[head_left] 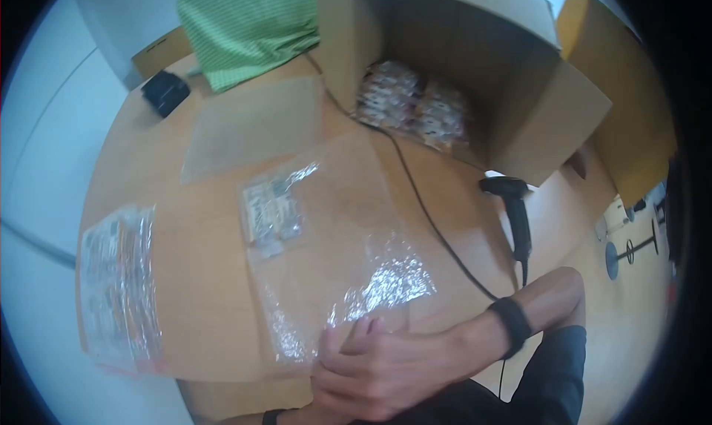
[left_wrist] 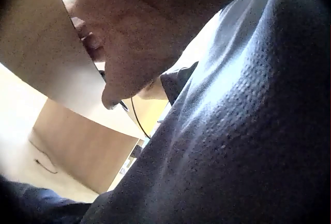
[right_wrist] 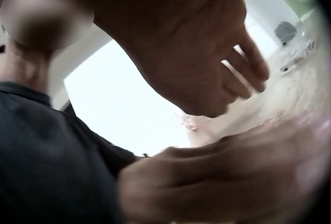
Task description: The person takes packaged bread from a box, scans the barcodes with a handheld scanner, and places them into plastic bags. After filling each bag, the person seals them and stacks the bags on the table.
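A large clear plastic bag [head_left: 337, 202] lies flat on the table, a small packet [head_left: 271, 213] with printed labels showing at its left side. At the bag's near edge, by the table's front, my right hand [head_left: 378, 373] lies across the left one, its fingers relaxed and slightly spread in the right wrist view. My left hand [right_wrist: 222, 177] stretches its fingers toward the bag, blurred there and mostly hidden under the right in the head view. Neither hand shows a thing gripped between its fingers.
Packed plastic bags [head_left: 119, 291] lie stacked at the table's left edge. Behind are another clear sheet [head_left: 252, 124], a black object [head_left: 166, 93] and a green cloth [head_left: 248, 32]. A cardboard box [head_left: 512, 61] holds several packets. A corded handheld scanner [head_left: 515, 213] lies right.
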`<state>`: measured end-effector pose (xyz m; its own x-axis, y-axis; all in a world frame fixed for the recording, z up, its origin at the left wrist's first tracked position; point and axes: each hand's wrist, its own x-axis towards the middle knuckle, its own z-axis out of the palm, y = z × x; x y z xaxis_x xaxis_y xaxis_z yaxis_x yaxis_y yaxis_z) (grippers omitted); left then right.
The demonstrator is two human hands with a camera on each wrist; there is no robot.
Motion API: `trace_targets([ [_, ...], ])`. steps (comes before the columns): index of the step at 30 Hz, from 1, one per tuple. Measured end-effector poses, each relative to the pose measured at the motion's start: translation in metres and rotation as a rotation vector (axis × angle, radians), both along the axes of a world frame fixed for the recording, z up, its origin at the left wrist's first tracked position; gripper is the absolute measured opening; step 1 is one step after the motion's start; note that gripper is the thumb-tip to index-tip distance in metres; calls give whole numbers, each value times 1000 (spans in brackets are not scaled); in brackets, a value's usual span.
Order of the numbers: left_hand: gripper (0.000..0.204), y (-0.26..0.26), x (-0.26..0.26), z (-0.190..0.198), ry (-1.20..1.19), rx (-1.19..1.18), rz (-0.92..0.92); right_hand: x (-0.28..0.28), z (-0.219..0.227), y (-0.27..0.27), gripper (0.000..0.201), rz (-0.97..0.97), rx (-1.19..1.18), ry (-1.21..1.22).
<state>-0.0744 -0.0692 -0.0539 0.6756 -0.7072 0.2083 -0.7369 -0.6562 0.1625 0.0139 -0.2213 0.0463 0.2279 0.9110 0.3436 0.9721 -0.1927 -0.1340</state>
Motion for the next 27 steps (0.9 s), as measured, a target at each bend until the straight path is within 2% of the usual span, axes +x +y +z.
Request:
trace_targets([
  [2,65,0,3,11,-27,-36,-5,19,25,-35,17,11,240,-102],
  [4,76,1,2,16,-49,-66,10,64,36,-73,17,-387,164,-292],
  [5,81,0,-2,4,-52,-68,14,96,35,-97,16,-532,120,-376],
  [6,81,0,0,9,-57,-67,8,121,35,-112,18,-770,134,-342],
  [7,77,0,2,19,-38,-73,-2,154,28,-138,21,-819,144,-435],
  [8,73,1,3,25,-19,-79,-12,178,20,-157,24,-1095,-94,-484],
  [9,73,4,4,28,-26,-78,-17,204,-2,-191,26,-1109,-183,-504],
  [10,67,8,6,30,8,-172,-131,219,-17,-214,28,-1121,-269,-525],
  [11,61,12,12,35,37,-264,-246,220,-12,-214,28,-1125,-260,-537],
  [12,61,17,15,43,24,-262,-248,221,-9,-213,29,-1180,-410,-393],
  [13,55,21,20,62,167,-386,-276,219,-7,-211,31,-1227,-562,-240],
  [14,49,22,26,82,315,-509,-305,213,-6,-209,31,-1229,-560,-245],
  [15,40,17,37,102,444,-675,-226,201,-3,-205,29,-1206,-405,-403],
  [16,40,15,52,107,440,-682,-223,188,1,-198,27,-1166,-252,-557],
  [18,83,10,82,110,1396,-1094,-103,146,24,-170,23,-1043,4,-437],
  [20,81,-10,121,116,1745,-1372,92,99,27,-147,17,-817,137,-434],
  [22,70,-22,164,108,1924,-1444,-78,59,19,-121,14,-504,184,-623],
  [23,70,-28,174,101,1930,-1456,-74,37,16,-112,18,-467,70,-622],
  [24,64,-34,183,96,1739,-1348,-36,21,13,-107,22,-431,-44,-623],
  [25,59,-38,188,92,1550,-1234,0,10,11,-111,22,-430,-48,-616],
  [27,56,-37,197,88,1542,-1261,-41,-6,7,-132,39,-721,225,-241],
])
